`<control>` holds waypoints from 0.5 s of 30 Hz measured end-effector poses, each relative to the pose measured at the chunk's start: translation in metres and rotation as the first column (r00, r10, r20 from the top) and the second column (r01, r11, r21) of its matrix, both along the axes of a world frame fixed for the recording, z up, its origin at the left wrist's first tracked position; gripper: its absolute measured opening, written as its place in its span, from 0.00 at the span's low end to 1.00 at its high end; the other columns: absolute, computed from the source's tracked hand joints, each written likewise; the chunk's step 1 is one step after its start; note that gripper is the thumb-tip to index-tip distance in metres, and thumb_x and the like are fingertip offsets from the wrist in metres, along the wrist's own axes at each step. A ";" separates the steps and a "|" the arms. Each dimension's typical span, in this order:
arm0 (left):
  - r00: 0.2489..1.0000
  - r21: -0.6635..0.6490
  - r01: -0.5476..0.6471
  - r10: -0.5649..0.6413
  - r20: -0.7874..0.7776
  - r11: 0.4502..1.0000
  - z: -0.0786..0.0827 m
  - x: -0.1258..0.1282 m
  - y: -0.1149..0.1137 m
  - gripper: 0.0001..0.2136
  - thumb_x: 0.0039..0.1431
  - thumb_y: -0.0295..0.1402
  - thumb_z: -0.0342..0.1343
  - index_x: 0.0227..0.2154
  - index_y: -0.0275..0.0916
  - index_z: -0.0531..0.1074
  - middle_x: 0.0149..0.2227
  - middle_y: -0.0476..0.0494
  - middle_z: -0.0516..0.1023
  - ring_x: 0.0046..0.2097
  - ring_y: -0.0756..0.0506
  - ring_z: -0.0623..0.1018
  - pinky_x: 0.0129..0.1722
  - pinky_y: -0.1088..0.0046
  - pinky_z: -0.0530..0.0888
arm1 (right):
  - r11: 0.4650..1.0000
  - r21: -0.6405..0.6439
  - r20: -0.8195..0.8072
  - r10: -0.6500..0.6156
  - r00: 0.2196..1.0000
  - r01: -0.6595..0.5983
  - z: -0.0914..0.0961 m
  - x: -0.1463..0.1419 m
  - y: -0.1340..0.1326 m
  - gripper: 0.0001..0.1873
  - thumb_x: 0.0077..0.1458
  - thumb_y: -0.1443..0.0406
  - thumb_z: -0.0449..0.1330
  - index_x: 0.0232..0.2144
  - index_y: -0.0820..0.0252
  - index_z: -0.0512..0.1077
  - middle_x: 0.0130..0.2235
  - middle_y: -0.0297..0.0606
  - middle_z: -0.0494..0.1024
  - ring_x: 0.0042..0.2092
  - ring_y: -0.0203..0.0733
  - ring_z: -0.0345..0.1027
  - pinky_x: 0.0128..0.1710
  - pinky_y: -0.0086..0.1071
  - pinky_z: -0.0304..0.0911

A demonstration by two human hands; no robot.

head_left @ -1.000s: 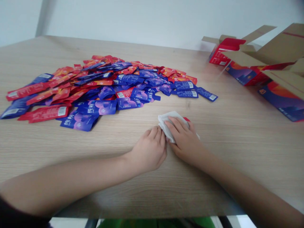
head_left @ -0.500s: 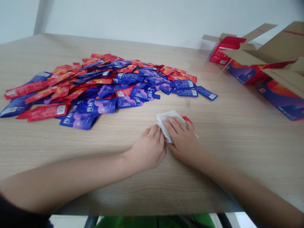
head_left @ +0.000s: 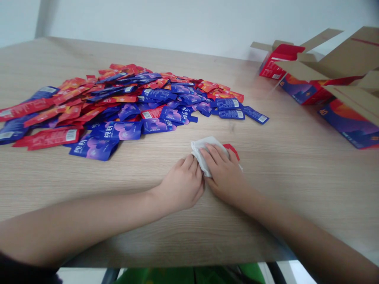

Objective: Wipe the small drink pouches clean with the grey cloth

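Observation:
A folded white cloth point(head_left: 205, 145) lies under my right hand point(head_left: 223, 167), whose fingers are pressed together over it. From beneath the cloth pokes the corner of a red sachet point(head_left: 231, 151), the rest of it covered. My left hand point(head_left: 185, 181) is closed, with its fingertips at the cloth's lower left edge; whatever they pinch is hidden. Both hands rest on the table, almost touching. Beyond them spreads a heap of flat sachets, some purple-blue point(head_left: 94, 148), some red point(head_left: 53, 138).
Several open cardboard boxes stand at the right: a red box point(head_left: 268, 67) at the back, a blue and red box point(head_left: 299, 90), and a larger printed box point(head_left: 349, 124) nearer. Their flaps stick out. A white wall point(head_left: 177, 27) rises behind the wooden table point(head_left: 281, 169).
The view has shifted slightly, so things sit a little further left. Slightly more of the red sachet's corner shows. Both hands keep the same pose at the cloth.

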State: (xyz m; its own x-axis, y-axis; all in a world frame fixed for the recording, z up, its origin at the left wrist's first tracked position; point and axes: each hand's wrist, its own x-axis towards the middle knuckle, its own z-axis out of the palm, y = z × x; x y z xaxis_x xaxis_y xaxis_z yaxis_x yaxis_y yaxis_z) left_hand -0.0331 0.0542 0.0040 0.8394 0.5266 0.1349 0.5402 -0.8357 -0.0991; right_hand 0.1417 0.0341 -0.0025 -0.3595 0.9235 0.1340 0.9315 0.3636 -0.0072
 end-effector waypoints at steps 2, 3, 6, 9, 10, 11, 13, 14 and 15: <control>1.000 0.004 -0.004 0.004 -0.002 1.000 0.000 0.000 0.000 0.19 0.65 0.34 0.45 0.45 0.24 0.75 0.47 0.24 0.77 0.53 0.31 0.74 0.47 0.57 0.73 | 1.000 -0.014 -0.011 0.005 1.000 -0.005 0.001 0.002 -0.002 0.30 0.63 0.61 0.48 0.65 0.65 0.58 0.67 0.49 0.60 0.67 0.53 0.50 0.63 0.50 0.46; 1.000 0.015 -0.006 0.006 -0.002 1.000 -0.001 0.000 0.000 0.20 0.64 0.34 0.45 0.48 0.22 0.74 0.50 0.23 0.76 0.53 0.31 0.74 0.48 0.57 0.72 | 1.000 -0.014 -0.010 -0.019 1.000 0.019 0.001 0.006 -0.001 0.30 0.63 0.61 0.48 0.65 0.64 0.58 0.67 0.48 0.59 0.67 0.52 0.50 0.63 0.50 0.47; 1.000 0.046 -0.011 0.011 -0.008 0.999 -0.004 0.000 -0.001 0.25 0.65 0.34 0.44 0.56 0.17 0.67 0.56 0.19 0.71 0.56 0.31 0.72 0.51 0.57 0.71 | 0.988 -0.003 0.021 -0.157 0.987 0.157 -0.001 0.023 0.004 0.30 0.64 0.58 0.46 0.65 0.65 0.57 0.67 0.49 0.59 0.67 0.54 0.51 0.61 0.52 0.50; 1.000 0.053 -0.010 0.011 -0.017 0.999 -0.005 -0.001 -0.001 0.26 0.65 0.35 0.43 0.57 0.16 0.65 0.57 0.18 0.70 0.57 0.30 0.72 0.51 0.56 0.71 | 0.965 0.022 0.048 -0.263 0.964 0.262 -0.004 0.029 0.009 0.31 0.65 0.57 0.45 0.64 0.69 0.58 0.66 0.55 0.60 0.65 0.57 0.53 0.59 0.55 0.52; 1.000 0.057 -0.010 0.011 -0.016 0.998 -0.005 -0.001 -0.001 0.26 0.65 0.35 0.43 0.57 0.16 0.66 0.57 0.18 0.70 0.57 0.30 0.72 0.51 0.56 0.71 | 0.965 0.030 0.049 -0.260 0.964 0.259 -0.005 0.026 0.009 0.31 0.65 0.56 0.45 0.64 0.69 0.58 0.66 0.56 0.61 0.65 0.58 0.53 0.58 0.56 0.52; 1.000 0.060 -0.009 0.010 -0.014 0.998 -0.005 -0.001 -0.001 0.26 0.65 0.35 0.44 0.57 0.16 0.66 0.57 0.18 0.71 0.56 0.30 0.72 0.51 0.57 0.71 | 0.971 0.035 0.048 -0.237 0.970 0.235 -0.004 0.022 0.008 0.30 0.65 0.57 0.45 0.63 0.69 0.59 0.65 0.56 0.61 0.65 0.59 0.53 0.58 0.56 0.51; 1.000 0.058 -0.005 0.005 -0.011 0.998 -0.003 -0.001 -0.001 0.24 0.65 0.34 0.44 0.55 0.18 0.69 0.55 0.20 0.72 0.55 0.31 0.73 0.50 0.57 0.72 | 0.990 0.025 0.039 -0.139 0.990 0.138 -0.003 0.012 0.005 0.30 0.64 0.58 0.46 0.63 0.68 0.59 0.66 0.55 0.60 0.65 0.59 0.52 0.59 0.56 0.49; 1.000 0.050 -0.002 0.003 -0.012 0.999 -0.002 0.000 -0.001 0.23 0.65 0.34 0.44 0.52 0.20 0.71 0.53 0.22 0.74 0.54 0.31 0.74 0.49 0.57 0.73 | 0.997 0.013 0.031 -0.080 0.996 0.079 -0.002 0.007 0.003 0.30 0.64 0.58 0.47 0.63 0.67 0.59 0.66 0.54 0.60 0.66 0.58 0.51 0.60 0.56 0.48; 1.000 0.040 0.001 0.000 -0.014 0.999 -0.001 0.000 0.000 0.21 0.65 0.34 0.44 0.49 0.22 0.73 0.51 0.23 0.76 0.53 0.31 0.74 0.48 0.57 0.73 | 1.000 -0.001 0.021 -0.027 0.999 0.027 0.000 0.004 0.001 0.30 0.63 0.59 0.48 0.64 0.67 0.59 0.67 0.53 0.59 0.67 0.57 0.50 0.61 0.55 0.47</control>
